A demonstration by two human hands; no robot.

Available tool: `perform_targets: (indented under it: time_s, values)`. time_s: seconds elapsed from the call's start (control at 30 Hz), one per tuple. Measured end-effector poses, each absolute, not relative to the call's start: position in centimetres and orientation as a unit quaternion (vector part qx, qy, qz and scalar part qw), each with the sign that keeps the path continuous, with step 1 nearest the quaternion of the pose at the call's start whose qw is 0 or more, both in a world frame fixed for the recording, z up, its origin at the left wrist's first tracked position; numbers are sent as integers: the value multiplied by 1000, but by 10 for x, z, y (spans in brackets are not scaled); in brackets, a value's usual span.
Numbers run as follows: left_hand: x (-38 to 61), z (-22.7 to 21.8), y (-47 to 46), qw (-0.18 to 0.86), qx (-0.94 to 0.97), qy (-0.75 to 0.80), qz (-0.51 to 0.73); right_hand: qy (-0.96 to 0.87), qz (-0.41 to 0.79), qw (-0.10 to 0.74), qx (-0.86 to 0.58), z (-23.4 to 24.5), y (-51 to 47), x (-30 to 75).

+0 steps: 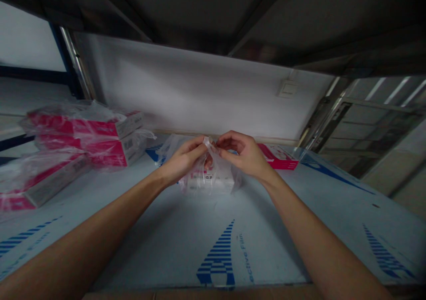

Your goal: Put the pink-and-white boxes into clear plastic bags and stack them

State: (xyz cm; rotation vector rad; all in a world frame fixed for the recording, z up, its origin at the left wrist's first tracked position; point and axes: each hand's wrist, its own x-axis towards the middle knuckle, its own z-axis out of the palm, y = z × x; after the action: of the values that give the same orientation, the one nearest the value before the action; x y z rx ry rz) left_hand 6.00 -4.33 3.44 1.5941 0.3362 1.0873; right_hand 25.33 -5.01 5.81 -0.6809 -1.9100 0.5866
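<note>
A clear plastic bag (213, 160) with a white and pink box (209, 180) inside stands on the film-covered table, midway between my forearms. Its gathered top is pinched by my left hand (188, 154), fingers closed on the plastic. My right hand (242, 152) is on the other side of the bag's neck, its fingers curled and thumb and fingertips closed at the plastic. The box's back and upper part are partly hidden by my hands and the crinkled bag.
Several pink and white boxes in clear bags (109, 131) are piled at the left. Behind my right wrist lies a pink box (279, 157). A dark shelf (206, 16) hangs low overhead; a white wall (199, 87) closes off the back.
</note>
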Motion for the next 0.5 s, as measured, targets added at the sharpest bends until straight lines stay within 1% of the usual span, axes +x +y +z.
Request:
perform_targets:
  time_s: [0.1, 0.2, 0.3, 0.4, 0.5]
  values:
    - [59, 34, -42, 551, 681, 135, 463, -779, 233, 496, -305, 59, -50, 251]
    - [59, 35, -42, 540, 682, 143, 472, -779, 182, 493, -340, 59, -50, 250]
    - [59, 37, -42, 517, 690, 150, 484, -794, 149, 486, -333, 60, -51, 250]
    - [58, 38, -43, 496, 696, 153, 496, -783, 150, 509, -326, 62, -53, 250]
    - [57, 38, -45, 511, 696, 155, 480, -765, 182, 533, -312, 65, -54, 250]
